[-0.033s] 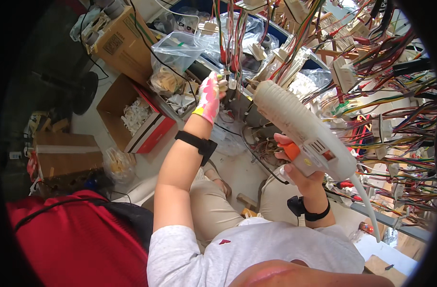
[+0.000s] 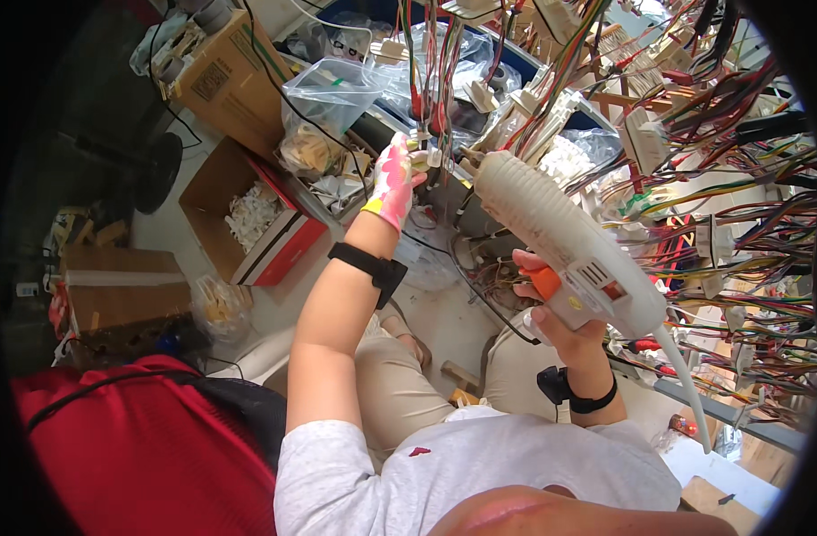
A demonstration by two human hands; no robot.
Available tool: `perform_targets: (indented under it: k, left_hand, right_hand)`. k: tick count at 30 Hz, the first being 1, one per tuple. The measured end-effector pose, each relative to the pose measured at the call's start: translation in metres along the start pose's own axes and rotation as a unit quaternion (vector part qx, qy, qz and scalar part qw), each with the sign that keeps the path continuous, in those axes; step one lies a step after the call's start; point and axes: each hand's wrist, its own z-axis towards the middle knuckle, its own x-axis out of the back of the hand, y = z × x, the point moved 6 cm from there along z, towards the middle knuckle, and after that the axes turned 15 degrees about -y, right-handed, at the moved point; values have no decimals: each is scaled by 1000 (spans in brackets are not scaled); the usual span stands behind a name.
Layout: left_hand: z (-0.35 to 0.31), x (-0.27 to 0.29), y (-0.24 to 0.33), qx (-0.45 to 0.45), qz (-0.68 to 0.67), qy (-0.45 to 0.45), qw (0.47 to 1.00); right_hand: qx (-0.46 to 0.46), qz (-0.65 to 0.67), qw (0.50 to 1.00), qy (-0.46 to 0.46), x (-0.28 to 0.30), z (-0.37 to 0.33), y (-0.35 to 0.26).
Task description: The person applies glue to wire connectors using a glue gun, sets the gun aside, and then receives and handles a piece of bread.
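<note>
My right hand (image 2: 551, 304) is wrapped around the handle of a white hot glue gun (image 2: 565, 232) with an orange trigger (image 2: 543, 282). Its nozzle (image 2: 470, 155) points up and left toward hanging wires, and a grey cord (image 2: 686, 384) trails from its back end. My left hand (image 2: 398, 179), in a pink, white and yellow glove, reaches up with its fingers apart. The fingertips are close beside a small white connector (image 2: 434, 157) below a bundle of coloured wires (image 2: 431, 71). Whether they touch it is hard to make out.
Many wire harnesses (image 2: 739, 214) with white connectors crowd the right side. Bins with plastic bags (image 2: 332, 94) stand at the back. To the left are an open carton (image 2: 216, 192) of white parts, a taller carton (image 2: 234, 85) and red cloth (image 2: 149, 447). A black cable (image 2: 310, 116) crosses near my left hand.
The fingers of my left hand have straightened and spread slightly toward the white connector. My right hand and the glue gun have stayed in place.
</note>
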Motion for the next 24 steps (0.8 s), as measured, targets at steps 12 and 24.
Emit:
perform_targets:
  k: [12, 24]
  left_hand:
    - [13, -7, -6, -80, -119, -27, 989]
    - [37, -9, 1, -188, 26, 41, 981]
  right_hand:
    - [-2, 7, 1000, 4, -1, -1, -1]
    - [-14, 13, 1000, -9, -3, -4, 0]
